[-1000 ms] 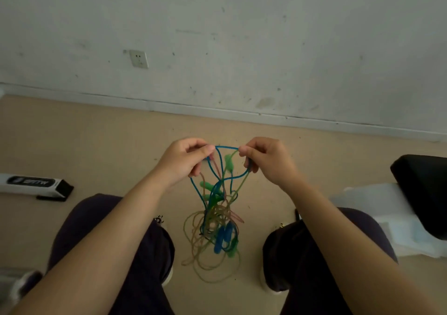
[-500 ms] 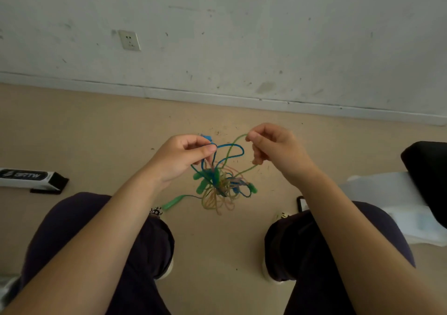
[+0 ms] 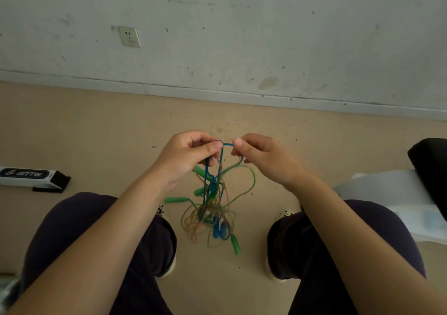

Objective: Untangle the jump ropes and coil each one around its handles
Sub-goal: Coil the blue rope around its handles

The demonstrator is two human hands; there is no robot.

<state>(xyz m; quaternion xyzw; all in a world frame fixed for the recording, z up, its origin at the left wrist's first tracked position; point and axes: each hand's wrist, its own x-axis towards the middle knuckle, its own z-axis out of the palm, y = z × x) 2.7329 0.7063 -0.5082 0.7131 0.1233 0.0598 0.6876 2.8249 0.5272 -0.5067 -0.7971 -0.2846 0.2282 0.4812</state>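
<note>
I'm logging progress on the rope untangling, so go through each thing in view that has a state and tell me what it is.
Jump ropes: tangled, hanging in one bunch, none coiled.
Blue rope loop: stretched between both hands.
Left hand: pinching the blue loop.
Right hand: pinching the blue loop.
Green handles: dangling loose.
Wall socket: nothing plugged in.

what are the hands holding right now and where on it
Both hands pinch the blue rope at the top of its loop: the left hand on one side, the right hand on the other. The tangle hangs below.
</note>
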